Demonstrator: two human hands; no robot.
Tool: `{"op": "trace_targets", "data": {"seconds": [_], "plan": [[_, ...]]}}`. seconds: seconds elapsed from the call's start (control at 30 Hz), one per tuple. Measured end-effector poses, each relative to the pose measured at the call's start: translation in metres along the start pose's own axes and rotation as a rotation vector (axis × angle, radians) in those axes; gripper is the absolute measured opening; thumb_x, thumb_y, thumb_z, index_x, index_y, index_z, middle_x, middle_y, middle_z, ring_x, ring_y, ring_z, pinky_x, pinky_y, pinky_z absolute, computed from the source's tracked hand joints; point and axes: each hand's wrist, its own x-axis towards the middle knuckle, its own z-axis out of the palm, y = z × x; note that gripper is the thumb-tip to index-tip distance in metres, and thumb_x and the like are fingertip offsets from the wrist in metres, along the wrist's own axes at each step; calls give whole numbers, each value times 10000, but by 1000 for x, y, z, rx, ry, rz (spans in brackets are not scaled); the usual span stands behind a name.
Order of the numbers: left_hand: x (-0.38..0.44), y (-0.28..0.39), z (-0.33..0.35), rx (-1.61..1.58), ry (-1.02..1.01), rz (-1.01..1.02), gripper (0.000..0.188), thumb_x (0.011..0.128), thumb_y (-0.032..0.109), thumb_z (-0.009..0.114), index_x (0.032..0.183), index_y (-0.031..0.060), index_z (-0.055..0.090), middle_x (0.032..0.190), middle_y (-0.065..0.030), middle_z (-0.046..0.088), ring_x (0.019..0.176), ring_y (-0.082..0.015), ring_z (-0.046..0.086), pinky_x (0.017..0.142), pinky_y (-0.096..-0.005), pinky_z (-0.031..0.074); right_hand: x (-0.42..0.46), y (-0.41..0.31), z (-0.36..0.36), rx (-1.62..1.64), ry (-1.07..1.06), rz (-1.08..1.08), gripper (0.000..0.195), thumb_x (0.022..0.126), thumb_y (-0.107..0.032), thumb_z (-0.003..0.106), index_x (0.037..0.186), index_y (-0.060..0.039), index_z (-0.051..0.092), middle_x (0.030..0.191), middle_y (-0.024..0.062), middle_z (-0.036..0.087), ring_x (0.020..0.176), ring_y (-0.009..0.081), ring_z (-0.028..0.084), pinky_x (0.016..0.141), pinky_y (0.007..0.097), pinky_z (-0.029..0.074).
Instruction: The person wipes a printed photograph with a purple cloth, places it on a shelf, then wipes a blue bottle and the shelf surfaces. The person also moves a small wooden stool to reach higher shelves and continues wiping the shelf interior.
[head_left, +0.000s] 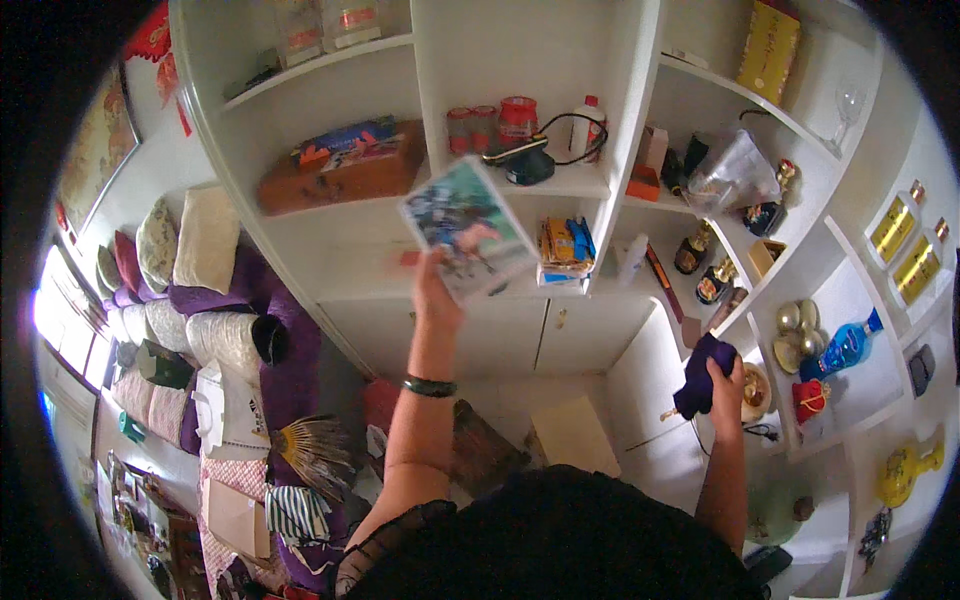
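My left hand (439, 289) grips a printed picture card (472, 221) by its lower left edge and holds it up before the white shelf unit (480, 300). The card shows a horse and is slightly blurred. At the right, my right hand (726, 390) is closed around a bunched dark purple cloth (701, 379), next to the lower right shelves. Behind the card are a dark green corded device (531, 166) and a red-lidded jar (517, 118). A stack of small packets (566, 244) stands just right of the card.
A brown box (345, 172) lies on the left shelf. Dark bottles (691, 253), a blue bottle (844, 346) and a wine glass (847, 112) stand on the right shelves. A cardboard piece (576, 435) is on the floor. A sofa (292, 367) with cushions and a hand fan (311, 450) is at left.
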Motion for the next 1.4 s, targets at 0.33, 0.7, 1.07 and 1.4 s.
{"op": "trace_targets", "data": {"seconds": [0.33, 0.7, 1.07, 1.4], "plan": [[141, 120, -42, 93, 395, 546, 337, 905, 147, 462, 1229, 59, 500, 1113, -118, 608, 940, -286, 577, 851, -433, 494, -29, 0, -6, 166, -34, 97, 408, 826, -66, 703, 1196, -34, 536, 1056, 43, 611, 936, 151, 592, 853, 296, 490], [269, 193, -127, 2387, 426, 556, 431, 916, 421, 510, 1221, 129, 597, 1171, -115, 648, 1034, -298, 620, 850, -423, 496, -60, -17, 4, -200, 70, -2, 408, 805, -143, 723, 1155, -11, 561, 1008, 67, 623, 899, 173, 597, 831, 330, 499], [325, 198, -224, 813, 394, 243, 365, 897, 269, 625, 1186, 51, 574, 1026, -42, 541, 924, -180, 518, 776, -321, 496, -72, 32, 11, -144, 36, 212, 663, 759, -309, 772, 1253, 35, 493, 1167, 159, 607, 1074, 255, 579, 929, 363, 458], [247, 157, -155, 598, -5, 63, 178, 902, 238, 635, 990, 85, 605, 939, -32, 577, 810, -163, 563, 695, -290, 524, -95, 23, 20, -12, 51, 337, 631, 768, -225, 783, 1275, 7, 488, 1118, 117, 617, 977, 198, 597, 851, 316, 494]]}}
